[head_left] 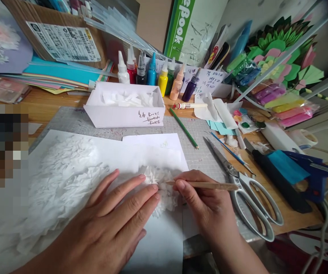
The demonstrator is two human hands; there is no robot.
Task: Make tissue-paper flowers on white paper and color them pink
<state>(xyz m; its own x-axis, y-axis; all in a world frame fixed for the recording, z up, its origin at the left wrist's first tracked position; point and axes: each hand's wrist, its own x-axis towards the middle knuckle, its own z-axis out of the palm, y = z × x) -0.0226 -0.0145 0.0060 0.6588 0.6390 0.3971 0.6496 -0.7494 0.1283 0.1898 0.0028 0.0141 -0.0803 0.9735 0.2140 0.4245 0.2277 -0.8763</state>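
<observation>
White crumpled tissue paper forms a ruffled flower [156, 173] on a white sheet of paper [158, 243]. My left hand [121, 213] lies over the sheet with its fingers stretched out, their tips touching the flower's left side. A thin wooden stick [212, 185] is pinched in my right hand [203, 201], its tip pointing into the middle of the flower. Larger ruffled tissue clusters [69, 167] cover the left part of the sheet.
Behind the sheet stands a white paper box [118, 116] with tissue pieces. Several paint bottles [151, 70] line the back. To the right lie a green pencil [184, 128], scissors [243, 190], a black-handled knife [278, 180] and a blue glue gun [317, 171].
</observation>
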